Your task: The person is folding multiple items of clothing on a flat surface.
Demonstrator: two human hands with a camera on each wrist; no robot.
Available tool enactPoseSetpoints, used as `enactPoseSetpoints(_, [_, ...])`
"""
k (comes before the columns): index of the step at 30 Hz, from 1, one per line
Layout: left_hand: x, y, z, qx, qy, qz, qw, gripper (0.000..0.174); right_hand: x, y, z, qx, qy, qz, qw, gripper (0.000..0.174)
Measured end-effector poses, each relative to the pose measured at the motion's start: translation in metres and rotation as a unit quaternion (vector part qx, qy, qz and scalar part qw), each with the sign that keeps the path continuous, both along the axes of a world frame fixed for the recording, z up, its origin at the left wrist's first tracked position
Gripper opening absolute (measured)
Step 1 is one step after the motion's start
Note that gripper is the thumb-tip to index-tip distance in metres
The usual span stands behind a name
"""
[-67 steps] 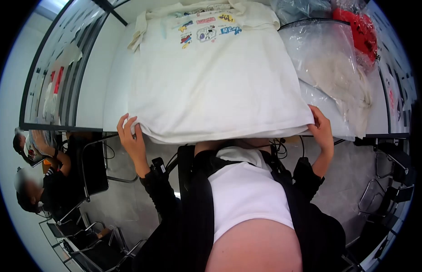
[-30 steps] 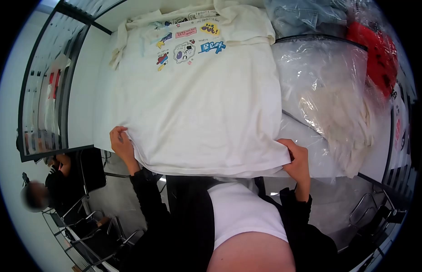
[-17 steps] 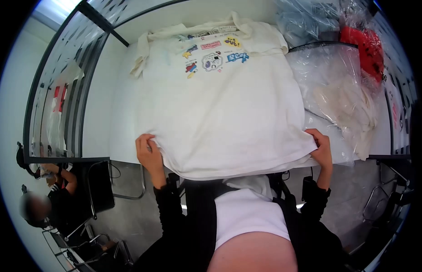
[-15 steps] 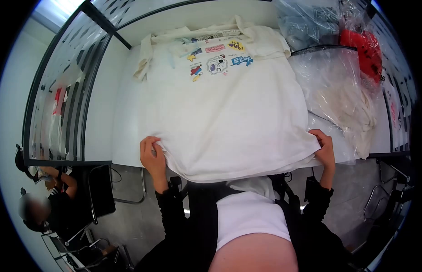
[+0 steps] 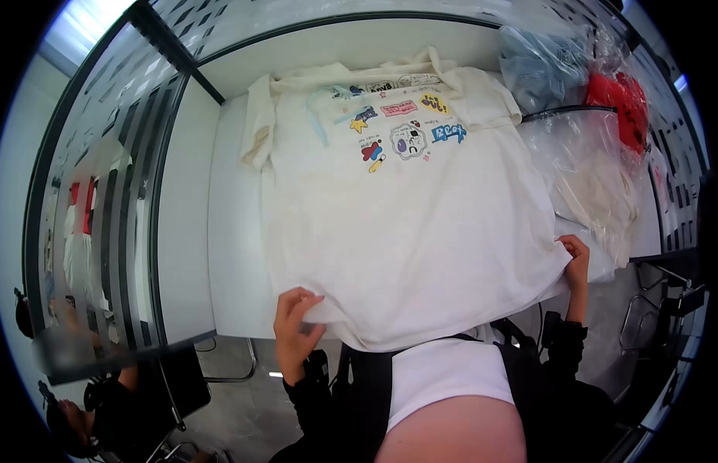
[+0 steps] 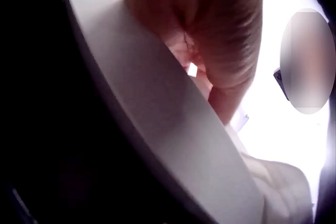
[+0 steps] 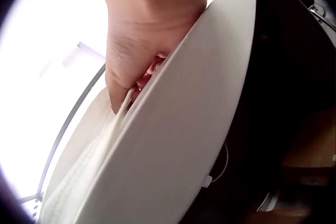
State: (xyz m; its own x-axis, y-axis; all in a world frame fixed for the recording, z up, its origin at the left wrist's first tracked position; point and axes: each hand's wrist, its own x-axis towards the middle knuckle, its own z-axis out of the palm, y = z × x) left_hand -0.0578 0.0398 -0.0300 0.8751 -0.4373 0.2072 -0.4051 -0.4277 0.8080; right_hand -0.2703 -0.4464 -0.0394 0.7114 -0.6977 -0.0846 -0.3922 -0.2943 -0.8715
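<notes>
A cream T-shirt (image 5: 405, 239) with colourful cartoon prints on its chest lies spread on the white table, hem towards the person. At the hem's near left corner is the left hand (image 5: 295, 328), its thumb and forefinger apart with cloth between them, the forefinger tip right at the fabric. The right hand (image 5: 576, 258) pinches the hem's right corner. In the right wrist view a fold of the shirt (image 7: 118, 121) runs up to the thumb, while the other fingers are partly hidden behind the table edge (image 7: 184, 103).
Right of the shirt, clear plastic bags hold a beige garment (image 5: 602, 193), a red item (image 5: 621, 112) and a blue garment (image 5: 540, 69). Perforated partitions (image 5: 96, 231) border the table. Another person (image 5: 104, 417) sits at the left near a black chair (image 5: 185, 386).
The head view has shifted, so shirt and hands appear lower and further right. The left hand's thumb and forefinger have spread apart; the right hand keeps its pinch on the hem.
</notes>
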Motion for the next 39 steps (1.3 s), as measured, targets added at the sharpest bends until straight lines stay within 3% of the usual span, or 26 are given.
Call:
enactPoseSetpoints(5, [-0.01, -0.008, -0.014, 0.045, -0.103, 0.151, 0.982, 0.037, -0.002, 0.002, -0.004, -0.029, -0.007, -0.048, 0.998, 0.01])
enactPoseSetpoints(6, [-0.014, -0.016, -0.017, 0.063, -0.151, 0.205, 0.965, 0.025, -0.003, 0.0, -0.005, -0.031, -0.006, -0.051, 0.998, 0.01])
enactPoseSetpoints(7, [-0.015, -0.02, -0.026, 0.053, -0.206, 0.225, 0.951, 0.021, -0.004, -0.001, -0.006, -0.033, -0.004, -0.053, 0.998, 0.009])
enactPoseSetpoints(9, [-0.016, -0.022, -0.032, 0.039, -0.21, 0.245, 0.946, 0.018, -0.003, -0.002, -0.006, -0.053, -0.003, -0.055, 0.997, 0.009])
enactPoseSetpoints(17, [-0.014, -0.021, -0.029, 0.046, -0.236, 0.218, 0.946, 0.017, 0.009, 0.011, 0.01, -0.148, -0.017, -0.031, 0.988, 0.012])
enactPoseSetpoints(25, [-0.016, -0.026, -0.024, 0.054, -0.242, 0.224, 0.943, 0.02, 0.008, 0.012, 0.011, -0.069, -0.052, -0.036, 0.996, 0.014])
enactPoseSetpoints(27, [-0.015, -0.03, -0.022, 0.045, -0.26, 0.23, 0.937, 0.02, 0.006, 0.008, 0.009, -0.03, -0.06, -0.017, 0.998, 0.021])
enactPoseSetpoints(29, [-0.014, -0.028, -0.023, 0.027, -0.253, 0.242, 0.936, 0.02, 0.011, 0.022, 0.024, 0.022, -0.053, -0.006, 0.998, 0.027])
enactPoseSetpoints(33, [-0.009, -0.022, -0.007, -0.049, -0.144, 0.25, 0.956, 0.022, 0.002, 0.009, 0.018, -0.012, -0.048, 0.086, 0.995, 0.036])
enactPoseSetpoints(34, [-0.006, -0.013, -0.004, -0.063, -0.144, 0.251, 0.955, 0.021, 0.001, 0.001, 0.019, -0.123, -0.041, 0.124, 0.984, 0.034])
enactPoseSetpoints(35, [-0.003, -0.004, 0.0, -0.076, -0.143, 0.249, 0.955, 0.019, 0.003, 0.002, 0.031, -0.139, -0.056, 0.128, 0.98, 0.03])
enactPoseSetpoints(37, [0.001, 0.011, 0.015, -0.171, -0.096, 0.271, 0.943, 0.02, 0.003, 0.005, 0.058, -0.049, -0.046, 0.059, 0.996, 0.028])
enactPoseSetpoints(39, [-0.003, 0.025, 0.023, -0.208, -0.095, 0.259, 0.938, 0.021, -0.002, 0.003, 0.063, -0.145, -0.112, 0.077, 0.98, 0.028])
